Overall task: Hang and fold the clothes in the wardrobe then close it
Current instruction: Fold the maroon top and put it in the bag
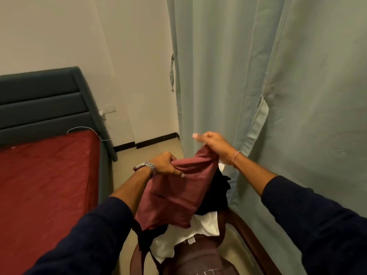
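Beside one bed (49, 175), two hands (166, 163) (214, 147) grip one maroon garment (174, 195).

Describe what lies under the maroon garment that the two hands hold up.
Under the maroon garment, gripped by the left hand and right hand, lie a black garment and a white garment on a brown chair. The pile's middle is covered.

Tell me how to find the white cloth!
Start at the big pale green curtain on the right and look down to the chair beside it. In the clothes pile there, the white cloth lies under the maroon garment that both hands hold up; it is the only bright white piece.
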